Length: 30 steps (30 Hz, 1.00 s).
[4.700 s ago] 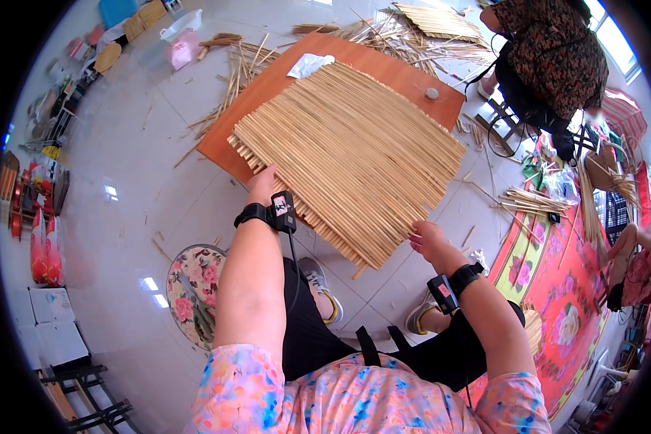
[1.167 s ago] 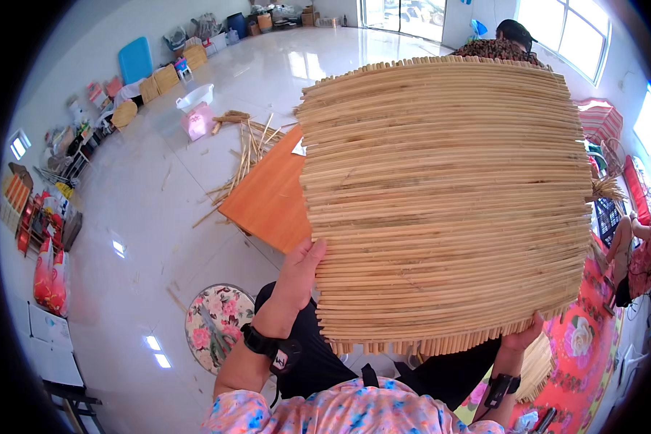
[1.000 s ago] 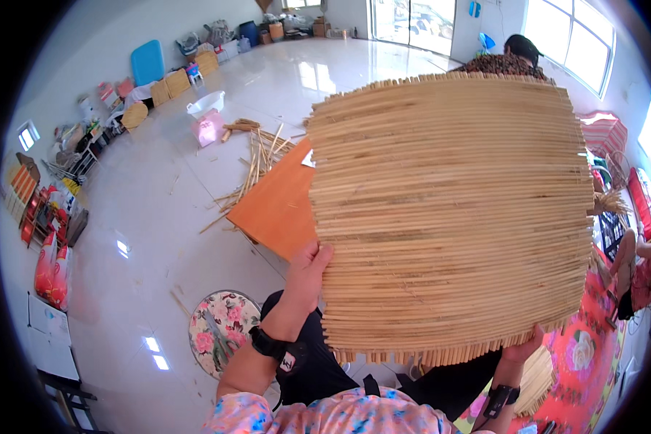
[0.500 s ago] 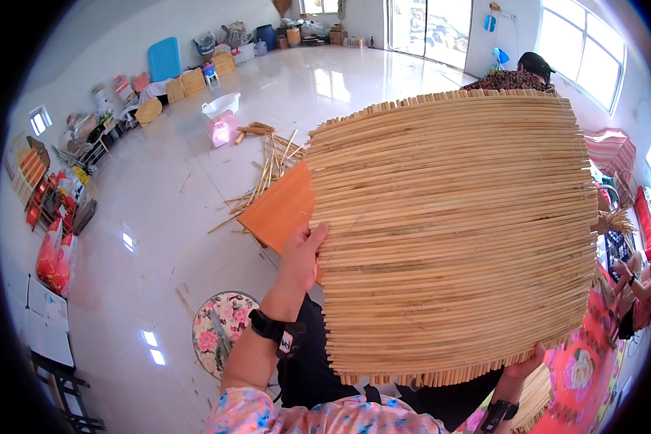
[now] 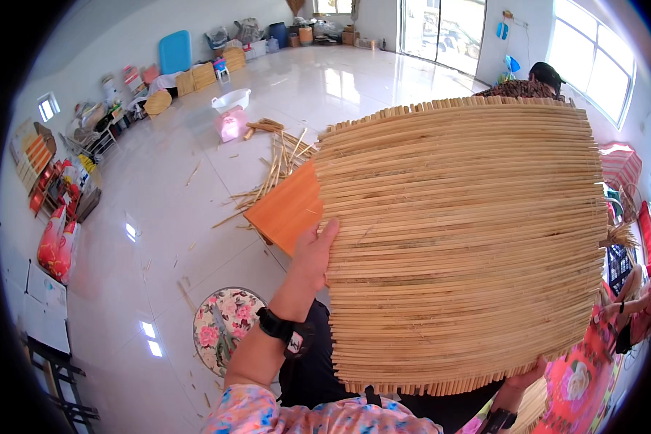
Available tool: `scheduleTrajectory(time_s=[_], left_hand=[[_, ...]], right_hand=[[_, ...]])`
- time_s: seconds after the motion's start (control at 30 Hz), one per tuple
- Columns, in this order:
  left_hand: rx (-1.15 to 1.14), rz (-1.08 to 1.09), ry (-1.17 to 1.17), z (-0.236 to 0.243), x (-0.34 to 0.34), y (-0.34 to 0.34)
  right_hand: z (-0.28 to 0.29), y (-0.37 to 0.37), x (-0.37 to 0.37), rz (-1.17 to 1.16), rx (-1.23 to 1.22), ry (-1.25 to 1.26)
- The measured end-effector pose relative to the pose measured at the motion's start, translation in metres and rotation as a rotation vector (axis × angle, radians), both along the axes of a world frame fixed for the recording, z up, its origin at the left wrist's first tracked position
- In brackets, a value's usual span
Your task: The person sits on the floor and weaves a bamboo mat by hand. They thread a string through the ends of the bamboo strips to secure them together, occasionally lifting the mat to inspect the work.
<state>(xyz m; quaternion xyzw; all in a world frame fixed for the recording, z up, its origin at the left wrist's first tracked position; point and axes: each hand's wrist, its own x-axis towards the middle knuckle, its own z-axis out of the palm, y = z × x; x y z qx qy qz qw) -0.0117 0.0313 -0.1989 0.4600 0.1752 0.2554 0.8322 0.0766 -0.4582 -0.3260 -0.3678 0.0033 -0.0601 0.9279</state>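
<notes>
A large mat of straight pale reed sticks (image 5: 456, 239), uneven at its edges, is held up in front of me, facing me and hiding much of the wooden board (image 5: 282, 206) behind it. My left hand (image 5: 311, 253) is closed on the mat's left edge, thumb on the front. My right hand (image 5: 526, 377) grips the bottom edge toward the right, its fingers mostly hidden. Beside my left forearm lies a round floral pad (image 5: 220, 311) with a long metal object on it.
A person in patterned clothing (image 5: 521, 88) is behind the mat; another person (image 5: 640, 304) is at right beside a pink floral cloth (image 5: 575, 380). Loose sticks (image 5: 282, 166), a white basin (image 5: 230, 99) and a pink bag (image 5: 231, 126) lie beyond. Stored goods (image 5: 58, 246) line the left wall.
The mat has been lifted from lying on the board to being held up before me. In the last second it has moved slightly down and rightward in view, both hands still gripping it.
</notes>
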Motion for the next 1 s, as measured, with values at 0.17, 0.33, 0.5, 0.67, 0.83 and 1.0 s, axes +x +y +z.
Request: scheduleTrajectory(time_s=[0.17, 0.33, 0.5, 0.67, 0.83, 1.0], left_hand=[[0.138, 0.065, 0.035, 0.001, -0.002, -0.005], [0.059, 0.048, -0.048, 0.001, -0.008, -0.008], [0.012, 0.021, 0.007, -0.007, -0.007, -0.001], [-0.016, 0.077, 0.041, 0.004, -0.008, -0.005], [0.096, 0.103, 0.053, -0.001, -0.014, -0.002], [0.099, 0.071, 0.006, 0.006, -0.017, -0.004]], right_hand=[[-0.012, -0.01, 0.004, 0.001, 0.005, 0.003], [-0.025, -0.029, 0.01, -0.036, 0.042, 0.083], [-0.01, -0.011, 0.002, -0.132, 0.027, 0.038], [-0.011, -0.02, 0.006, 0.021, -0.02, -0.105], [0.0, -0.01, 0.006, -0.059, 0.009, -0.002], [-0.009, -0.021, 0.01, 0.028, -0.018, -0.068]])
